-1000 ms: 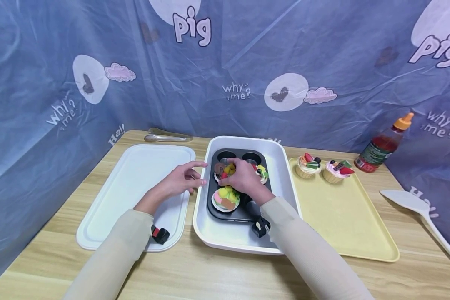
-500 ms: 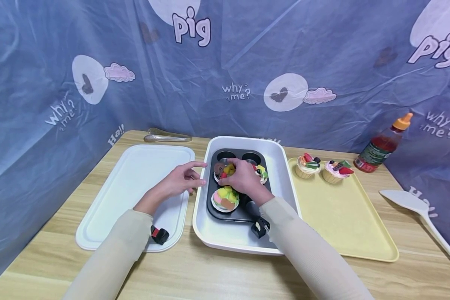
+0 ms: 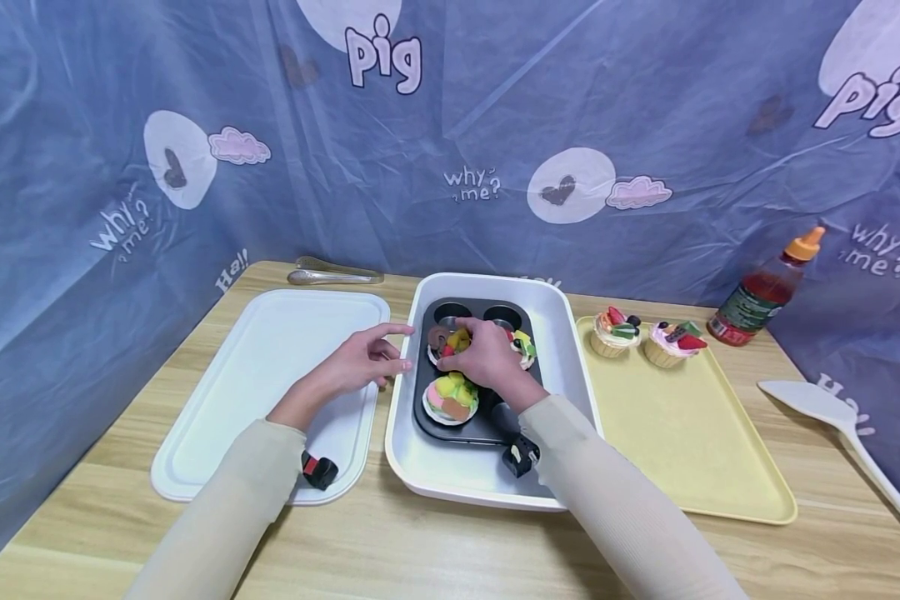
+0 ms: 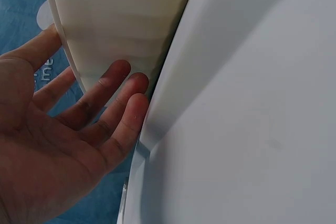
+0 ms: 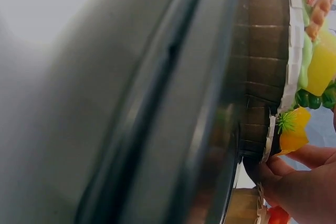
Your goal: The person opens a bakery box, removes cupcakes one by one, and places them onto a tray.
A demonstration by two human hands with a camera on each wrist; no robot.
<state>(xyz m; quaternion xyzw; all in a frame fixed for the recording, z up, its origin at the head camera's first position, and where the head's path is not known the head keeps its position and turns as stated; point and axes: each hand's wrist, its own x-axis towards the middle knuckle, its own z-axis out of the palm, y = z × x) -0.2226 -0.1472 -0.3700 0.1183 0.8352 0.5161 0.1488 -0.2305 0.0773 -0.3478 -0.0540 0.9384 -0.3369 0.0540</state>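
A dark muffin tin (image 3: 461,434) lies inside a white rectangular tub (image 3: 394,450). With thumb and fingers, my right hand (image 3: 489,354) grips a toy cupcake (image 3: 439,338) topped in brown, yellow and red, seated in the tin's middle-left cup; the palm partly covers it. In front of it sits another cupcake (image 3: 450,398) with yellow, pink and green topping, and a third cupcake (image 3: 524,350) shows beyond the right hand. My left hand (image 3: 356,360), fingers loosely spread, touches the tub's left side. In the left wrist view its fingertips (image 4: 137,109) rest by the outer wall.
A white tray (image 3: 270,375) lies to the left, metal tongs (image 3: 336,274) behind it. On the right, a yellow tray (image 3: 690,442) bears two cupcakes (image 3: 616,333). Beyond stand a sauce bottle (image 3: 765,287) and a white spoon (image 3: 813,402). A patterned blue curtain (image 3: 480,117) closes off the back.
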